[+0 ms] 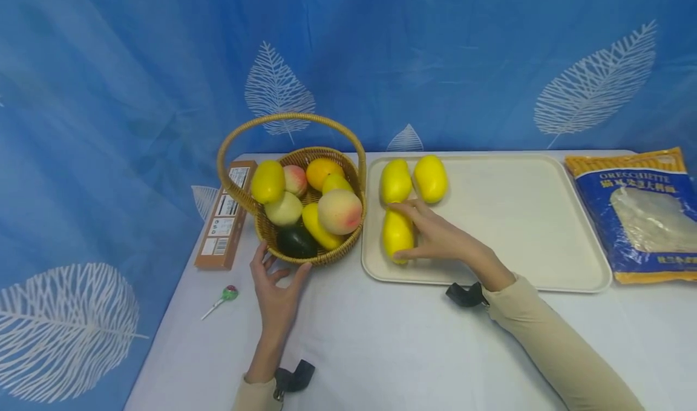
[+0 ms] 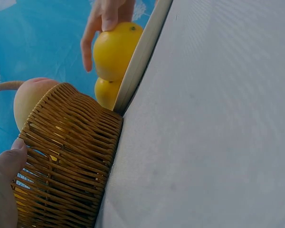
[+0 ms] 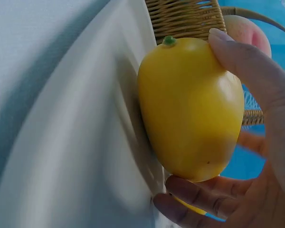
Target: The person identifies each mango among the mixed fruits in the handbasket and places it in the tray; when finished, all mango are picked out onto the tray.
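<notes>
On the cream tray (image 1: 506,229), my right hand (image 1: 435,235) grips a yellow mango (image 1: 397,235) between thumb and fingers. In the right wrist view the thumb presses near the green-stemmed end of the mango (image 3: 190,109), and the fingers curl at its other end. Two more yellow mangoes (image 1: 395,181) (image 1: 431,179) sit behind it on the tray. My left hand (image 1: 278,293) touches the near side of a wicker basket (image 1: 340,255), fingers spread. Its thumb tip (image 2: 19,145) rests on the rim in the left wrist view.
Mixed fruit, including a peach (image 1: 339,211), a banana-like yellow fruit (image 1: 320,228) and a dark green fruit (image 1: 296,241), fills the basket under its tall handle (image 1: 291,116). A brown box (image 1: 225,217) and a lollipop (image 1: 229,293) lie left. A pasta bag (image 1: 642,217) lies right.
</notes>
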A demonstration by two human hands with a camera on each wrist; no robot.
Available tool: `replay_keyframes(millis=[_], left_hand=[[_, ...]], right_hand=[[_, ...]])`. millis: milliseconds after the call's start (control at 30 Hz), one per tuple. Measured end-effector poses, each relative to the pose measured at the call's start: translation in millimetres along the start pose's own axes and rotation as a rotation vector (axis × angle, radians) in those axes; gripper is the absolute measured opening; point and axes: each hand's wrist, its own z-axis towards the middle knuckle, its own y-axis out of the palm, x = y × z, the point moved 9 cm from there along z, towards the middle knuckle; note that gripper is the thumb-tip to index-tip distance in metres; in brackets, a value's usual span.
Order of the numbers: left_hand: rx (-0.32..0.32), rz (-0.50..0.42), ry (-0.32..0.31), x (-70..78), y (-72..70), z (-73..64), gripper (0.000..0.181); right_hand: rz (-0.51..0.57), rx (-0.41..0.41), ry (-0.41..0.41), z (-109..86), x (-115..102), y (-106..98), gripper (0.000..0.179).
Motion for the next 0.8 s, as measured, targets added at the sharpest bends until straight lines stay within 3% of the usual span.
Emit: replay_keyframes(millis=[133,333,800], left_hand=[[0.002,0.006,-0.011,-1.6,-0.2,-0.2,0.087],[0.0,0.008,-0.013,-2.4,0.5,-0.6,0.087],[-0.001,-0.003,-0.001,-4.3,0.7,-0.8,0.086]], right_hand=[[-0.003,0.018,0.011,1.6,-0.1,2.0,0.097],[-0.011,-0.021,0.039,0.3,1.9,7.8,0.102],[-0.016,-0.014,0.02,0.2,-1.4,9.7,0.099]])
